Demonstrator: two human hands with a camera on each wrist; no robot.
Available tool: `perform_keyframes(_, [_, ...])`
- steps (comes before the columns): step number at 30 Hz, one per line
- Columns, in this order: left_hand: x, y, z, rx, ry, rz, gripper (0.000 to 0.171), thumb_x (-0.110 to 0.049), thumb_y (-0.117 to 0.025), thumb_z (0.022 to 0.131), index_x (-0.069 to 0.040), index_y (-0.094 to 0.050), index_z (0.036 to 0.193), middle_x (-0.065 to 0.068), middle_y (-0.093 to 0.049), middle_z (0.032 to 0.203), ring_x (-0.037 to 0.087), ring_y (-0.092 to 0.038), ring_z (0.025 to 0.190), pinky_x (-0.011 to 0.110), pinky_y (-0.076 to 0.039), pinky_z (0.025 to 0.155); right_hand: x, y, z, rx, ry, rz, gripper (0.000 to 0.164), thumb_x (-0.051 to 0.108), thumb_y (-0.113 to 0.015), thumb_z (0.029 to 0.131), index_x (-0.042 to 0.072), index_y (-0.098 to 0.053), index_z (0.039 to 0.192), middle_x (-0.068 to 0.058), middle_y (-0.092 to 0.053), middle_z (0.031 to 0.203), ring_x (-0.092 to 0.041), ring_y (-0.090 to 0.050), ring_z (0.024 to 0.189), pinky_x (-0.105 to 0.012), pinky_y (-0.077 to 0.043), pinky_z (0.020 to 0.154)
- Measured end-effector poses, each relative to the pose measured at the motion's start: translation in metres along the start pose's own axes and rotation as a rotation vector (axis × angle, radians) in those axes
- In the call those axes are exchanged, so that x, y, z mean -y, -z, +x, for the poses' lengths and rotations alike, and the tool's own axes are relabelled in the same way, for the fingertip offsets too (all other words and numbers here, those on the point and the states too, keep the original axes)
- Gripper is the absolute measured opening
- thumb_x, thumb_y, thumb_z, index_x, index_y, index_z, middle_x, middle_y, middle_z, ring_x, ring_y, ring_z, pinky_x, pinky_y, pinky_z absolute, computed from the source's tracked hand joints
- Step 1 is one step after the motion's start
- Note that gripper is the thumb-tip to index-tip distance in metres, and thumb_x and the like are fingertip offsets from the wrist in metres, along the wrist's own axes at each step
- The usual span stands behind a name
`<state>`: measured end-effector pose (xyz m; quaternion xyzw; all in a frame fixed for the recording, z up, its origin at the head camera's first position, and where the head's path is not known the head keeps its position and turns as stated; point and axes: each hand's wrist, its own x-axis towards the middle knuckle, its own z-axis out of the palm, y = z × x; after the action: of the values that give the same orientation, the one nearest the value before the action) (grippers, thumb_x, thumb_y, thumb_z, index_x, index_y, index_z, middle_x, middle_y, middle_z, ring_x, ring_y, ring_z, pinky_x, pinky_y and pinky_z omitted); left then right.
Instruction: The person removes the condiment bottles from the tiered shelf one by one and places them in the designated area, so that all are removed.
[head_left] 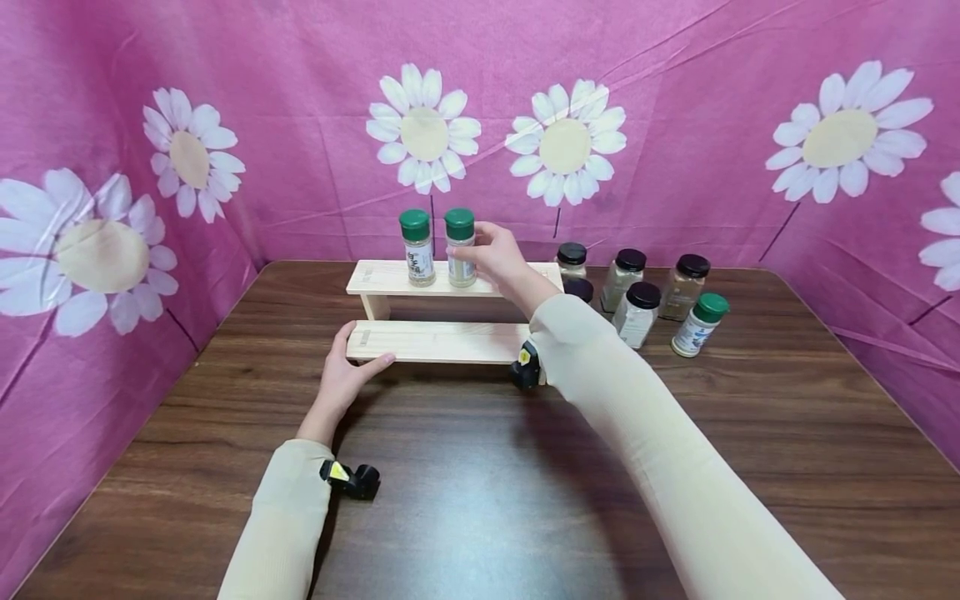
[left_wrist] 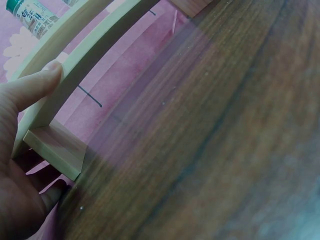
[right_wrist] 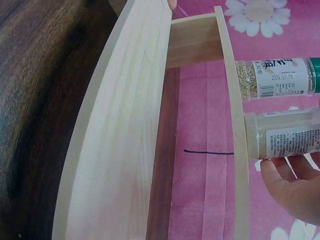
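A two-step wooden rack (head_left: 442, 342) stands on the table. My left hand (head_left: 341, 382) grips the left end of its lower step, with the thumb on the front edge (left_wrist: 59, 87) and the fingers around the end. On the upper step, my right hand (head_left: 501, 258) holds a green-capped spice jar (head_left: 460, 225) upright from its right side. In the right wrist view, the base of this jar (right_wrist: 295, 137) meets the step. Another green-capped jar (head_left: 418, 254), with pale grains inside, stands just left of it. My right sleeve hides the rack's right end.
Right of the rack stand several black-capped jars (head_left: 636, 315) and one green-capped jar (head_left: 699, 325), close together on the brown table (head_left: 450, 467). A pink cloth (head_left: 495, 50) with daisies hangs behind and along both sides.
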<state>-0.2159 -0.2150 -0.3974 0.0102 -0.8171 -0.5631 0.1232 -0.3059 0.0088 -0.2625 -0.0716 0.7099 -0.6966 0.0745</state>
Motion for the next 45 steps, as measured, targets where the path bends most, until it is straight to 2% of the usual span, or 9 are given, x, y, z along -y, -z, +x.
perform_keyframes(9, [0.000, 0.000, 0.000, 0.002, 0.011, 0.012, 0.081, -0.021, -0.073, 0.069, -0.005, -0.024, 0.132, 0.015, -0.033, 0.130, 0.022, -0.027, 0.117, 0.035, -0.017, 0.097, -0.001, -0.001, -0.001, -0.038, 0.005, -0.005, 0.043, 0.004, -0.067, 0.074, 0.005, -0.051, 0.114, -0.011, -0.052, 0.106, -0.023, -0.049, 0.099, -0.037, -0.041, 0.083])
perform_keyframes(18, [-0.001, 0.000, 0.000, 0.001, 0.014, 0.017, 0.082, -0.021, -0.073, 0.069, -0.003, -0.024, 0.132, 0.016, -0.032, 0.130, 0.023, -0.027, 0.118, 0.035, -0.017, 0.097, 0.003, 0.002, -0.012, 0.003, 0.005, -0.002, 0.044, 0.004, -0.066, 0.074, 0.007, -0.051, 0.116, -0.011, -0.053, 0.105, -0.024, -0.050, 0.098, -0.038, -0.040, 0.083])
perform_keyframes(23, [-0.001, 0.000, 0.000, 0.000, 0.016, 0.020, 0.082, -0.021, -0.073, 0.069, -0.003, -0.024, 0.132, 0.015, -0.032, 0.130, 0.023, -0.027, 0.118, 0.035, -0.017, 0.097, 0.007, 0.007, -0.020, 0.019, 0.046, -0.072, 0.041, 0.006, -0.067, 0.074, 0.006, -0.054, 0.113, -0.012, -0.055, 0.102, -0.022, -0.051, 0.096, -0.033, -0.041, 0.082])
perform_keyframes(28, [-0.001, -0.001, 0.000, 0.004, 0.022, 0.023, 0.083, -0.021, -0.073, 0.069, -0.004, -0.024, 0.133, 0.015, -0.032, 0.131, 0.023, -0.027, 0.118, 0.035, -0.017, 0.097, 0.011, 0.015, -0.029, 0.041, 0.071, -0.150, 0.040, 0.011, -0.068, 0.075, 0.008, -0.055, 0.113, -0.010, -0.056, 0.104, -0.020, -0.050, 0.099, -0.033, -0.041, 0.083])
perform_keyframes(38, [0.000, -0.001, 0.001, 0.000, 0.021, 0.013, 0.082, -0.021, -0.073, 0.069, -0.004, -0.024, 0.132, 0.015, -0.032, 0.130, 0.023, -0.027, 0.118, 0.035, -0.017, 0.097, 0.013, 0.042, -0.051, 0.124, 0.106, -0.145, 0.044, 0.010, -0.065, 0.077, 0.008, -0.050, 0.119, -0.011, -0.052, 0.113, -0.020, -0.047, 0.104, -0.034, -0.039, 0.084])
perform_keyframes(45, [0.001, 0.000, 0.001, -0.001, 0.019, 0.017, 0.082, -0.021, -0.073, 0.069, -0.004, -0.024, 0.132, 0.015, -0.032, 0.130, 0.023, -0.027, 0.118, 0.036, -0.017, 0.097, 0.010, 0.065, -0.063, 0.084, 0.085, -0.107, 0.047, 0.008, -0.064, 0.076, 0.004, -0.048, 0.120, -0.015, -0.050, 0.115, -0.024, -0.046, 0.105, -0.038, -0.038, 0.085])
